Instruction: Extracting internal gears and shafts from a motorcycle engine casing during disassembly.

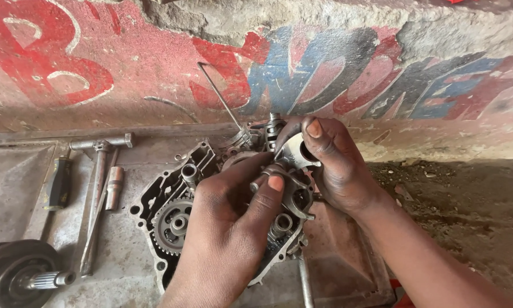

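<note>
An open engine crankcase half (pixel 171 194) lies on a metal sheet (pixel 17 182), with gears and shafts showing inside. My left hand (pixel 228 228) rests over the middle of the case, its fingers pressing a small grey metal fork-shaped part (pixel 293 191). My right hand (pixel 330 165) comes in from the right and pinches a small shiny metal piece (pixel 295 153) just above that part. A toothed gear (pixel 174 225) shows at the case's left side. What lies under my left palm is hidden.
A T-handle wrench (pixel 99 177), a socket (pixel 114 187) and a black-handled screwdriver (pixel 58 183) lie to the left. A round clutch-like part (pixel 17 274) sits at the bottom left. A bent rod (pixel 222 100) leans on the painted wall. Dirt ground (pixel 456 199) lies to the right.
</note>
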